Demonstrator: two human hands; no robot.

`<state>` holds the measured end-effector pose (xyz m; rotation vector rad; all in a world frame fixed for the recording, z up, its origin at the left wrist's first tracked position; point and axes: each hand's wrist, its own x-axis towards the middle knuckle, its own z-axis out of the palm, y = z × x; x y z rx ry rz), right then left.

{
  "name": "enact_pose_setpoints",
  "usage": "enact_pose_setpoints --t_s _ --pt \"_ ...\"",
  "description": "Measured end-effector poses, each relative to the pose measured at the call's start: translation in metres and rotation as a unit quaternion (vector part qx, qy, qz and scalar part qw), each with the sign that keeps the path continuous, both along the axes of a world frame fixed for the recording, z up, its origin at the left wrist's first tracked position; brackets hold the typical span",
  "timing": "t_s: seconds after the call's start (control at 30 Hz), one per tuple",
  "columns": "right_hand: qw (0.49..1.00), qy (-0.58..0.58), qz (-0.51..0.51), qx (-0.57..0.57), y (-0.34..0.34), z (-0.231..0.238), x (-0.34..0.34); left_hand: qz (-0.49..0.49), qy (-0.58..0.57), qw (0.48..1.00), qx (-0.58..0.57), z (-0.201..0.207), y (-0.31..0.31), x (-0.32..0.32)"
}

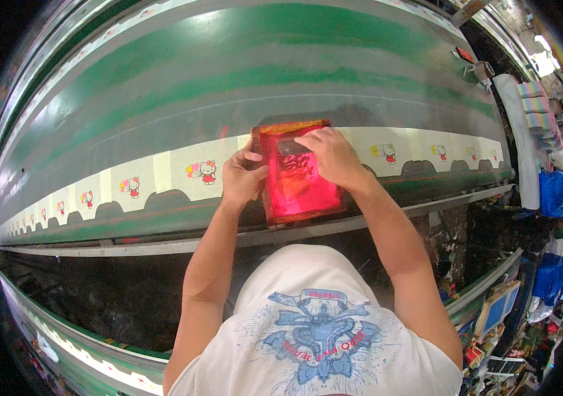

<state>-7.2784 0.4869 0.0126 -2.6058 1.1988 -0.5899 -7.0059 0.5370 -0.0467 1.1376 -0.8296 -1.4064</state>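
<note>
A small printing screen (304,201) with a wooden frame and glossy red ink lies on the long table, over a strip of pale cut pieces. My left hand (244,175) grips the frame's left side, its thumb bent over the edge. Inside the frame, my right hand (333,155) pinches the right end of a dark, flat squeegee (288,147) near the far side. Red ink lies smeared and wrinkled just below the squeegee. On both sides of the screen, pale pieces (179,165) carry a printed white cartoon cat with balloons.
The green and grey table (228,79) stretches far to both sides, with a metal rail (156,247) along its near edge. Stacked pastel cloths (537,109) and a blue bag (554,193) are at the right. Another printing table (90,350) stands at the lower left.
</note>
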Motion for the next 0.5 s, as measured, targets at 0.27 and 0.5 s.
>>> enact_pose_setpoints --t_s 0.27,0.5 --pt "0.999 0.023 0.015 -0.023 0.083 -0.006 -0.001 -0.004 -0.028 1.000 -0.013 -0.006 0.000 0.002" --pt "0.999 0.011 0.014 0.030 0.134 0.007 -0.007 0.001 0.029 0.998 -0.063 -0.006 0.000 -0.001"
